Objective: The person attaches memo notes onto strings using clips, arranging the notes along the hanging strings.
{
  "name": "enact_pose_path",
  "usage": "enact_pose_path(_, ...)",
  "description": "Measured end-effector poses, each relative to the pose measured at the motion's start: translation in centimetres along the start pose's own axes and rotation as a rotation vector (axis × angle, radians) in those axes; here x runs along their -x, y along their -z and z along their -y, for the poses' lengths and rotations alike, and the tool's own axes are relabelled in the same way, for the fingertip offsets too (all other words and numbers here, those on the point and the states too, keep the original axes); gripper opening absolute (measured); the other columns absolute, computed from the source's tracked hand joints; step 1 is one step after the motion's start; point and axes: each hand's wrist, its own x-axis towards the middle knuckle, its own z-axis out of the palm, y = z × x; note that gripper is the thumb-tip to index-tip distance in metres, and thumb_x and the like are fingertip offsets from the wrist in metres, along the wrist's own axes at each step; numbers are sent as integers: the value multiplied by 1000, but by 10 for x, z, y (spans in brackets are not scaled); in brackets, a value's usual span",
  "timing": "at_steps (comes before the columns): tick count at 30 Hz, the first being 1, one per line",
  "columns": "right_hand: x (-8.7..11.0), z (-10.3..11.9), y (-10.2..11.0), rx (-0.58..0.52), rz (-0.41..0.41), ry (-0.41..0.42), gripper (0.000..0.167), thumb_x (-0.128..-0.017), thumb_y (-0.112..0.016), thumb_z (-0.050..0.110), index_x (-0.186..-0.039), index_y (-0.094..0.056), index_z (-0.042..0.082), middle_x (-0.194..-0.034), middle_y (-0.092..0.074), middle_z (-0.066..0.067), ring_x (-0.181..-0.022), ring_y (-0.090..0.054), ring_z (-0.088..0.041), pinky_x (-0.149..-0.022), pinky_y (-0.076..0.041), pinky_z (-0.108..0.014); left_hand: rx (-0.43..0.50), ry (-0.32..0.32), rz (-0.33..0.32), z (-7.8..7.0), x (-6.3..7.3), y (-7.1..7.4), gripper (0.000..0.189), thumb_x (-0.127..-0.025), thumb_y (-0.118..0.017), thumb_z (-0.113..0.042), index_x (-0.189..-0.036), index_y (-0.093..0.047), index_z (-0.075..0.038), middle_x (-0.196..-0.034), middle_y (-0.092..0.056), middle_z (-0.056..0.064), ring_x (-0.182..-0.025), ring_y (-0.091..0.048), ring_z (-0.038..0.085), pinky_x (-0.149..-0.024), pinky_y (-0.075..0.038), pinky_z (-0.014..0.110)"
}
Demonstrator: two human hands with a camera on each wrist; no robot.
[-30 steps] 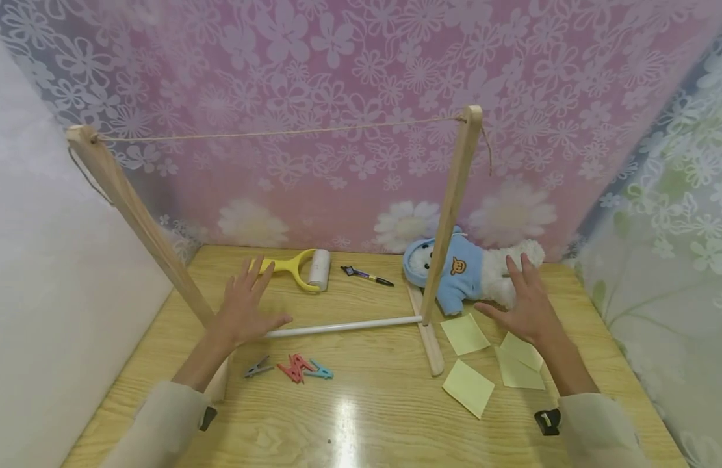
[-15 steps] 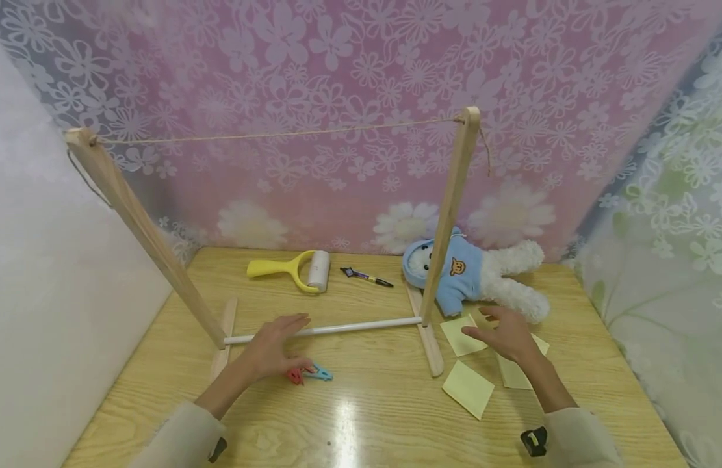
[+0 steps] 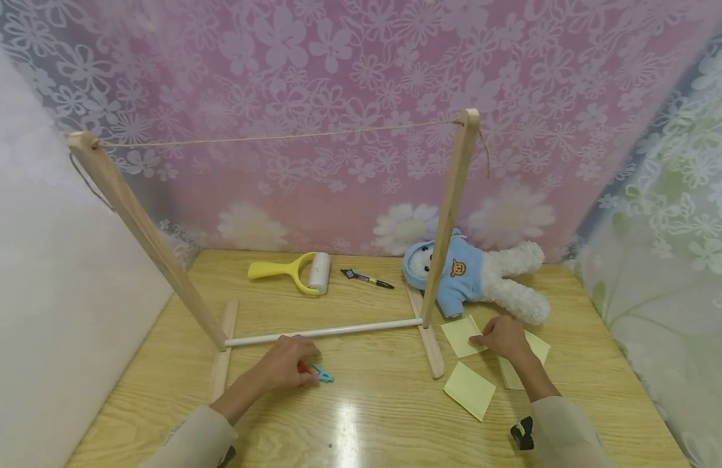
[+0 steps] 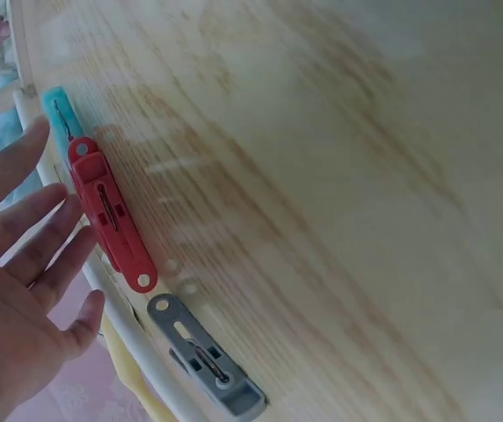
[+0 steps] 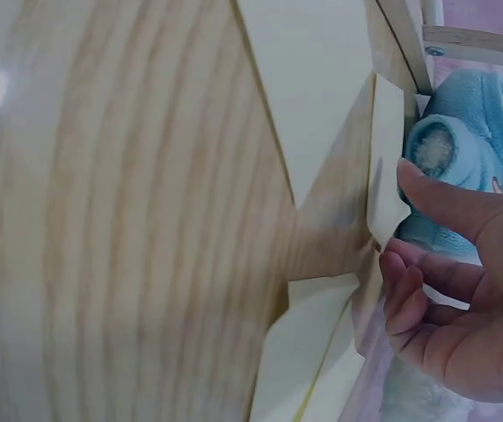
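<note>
In the head view, my left hand [image 3: 290, 365] reaches down over plastic clothespins. The left wrist view shows its thumb and fingers loosely bent beside a red clothespin [image 4: 112, 215], with a blue clothespin [image 4: 61, 112] and a grey clothespin [image 4: 206, 359] on either end of the row. In the head view the left hand hides the grey one. At the right, my right hand [image 3: 503, 338] pinches the near-right edge of a yellow sticky note [image 3: 459, 335]. Its corner bends up between thumb and forefinger [image 5: 432, 271] in the right wrist view.
A wooden frame with a string [image 3: 279, 138] on top and a white crossbar [image 3: 349, 330] spans the table. Behind lie a yellow-handled lint roller [image 3: 284, 269], a pen [image 3: 368, 279] and a plush toy in a blue hoodie [image 3: 463, 268]. Other sticky notes [image 3: 470, 391] lie nearby.
Both hands have come down and inward. The left went from above the frame's left foot to the clothespins; the right went from over the plush toy to the sticky note, its fingers closing.
</note>
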Motion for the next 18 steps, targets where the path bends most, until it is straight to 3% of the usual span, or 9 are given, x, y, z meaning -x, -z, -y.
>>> enact_pose_path(4, 0, -1, -2, -8, 4, -21, 29, -70, -81, 23, -67, -66, -2, -62, -65, -8, -57, -57, -18, -58, -49, -37, -8, 22, 37, 0, 0, -2, 29, -72, -82, -30, -94, -72, -15, -95, -67, -6, -93, -57, 14, -80, -39, 38)
enact_pose_path(11, 3, 1, -3, -78, 2, -28, 26, -72, -78, 15, -59, -59, 2, -50, -52, 3, -50, -46, -11, -50, -41, -28, -24, 50, 66, 0, -2, -2, 19, -77, -78, -28, -91, -71, -17, -89, -62, -8, -82, -45, 7, -73, -31, 27)
enact_pose_path(18, 8, -2, 2, -96, 83, -26, 26, -81, -71, 15, -64, -54, 5, -56, -46, 3, -52, -41, -12, -51, -36, -26, 4, 75, 82, -2, -3, 2, 18, -83, -71, -29, -95, -67, -16, -83, -60, -8, -83, -45, 9, -75, -32, 30)
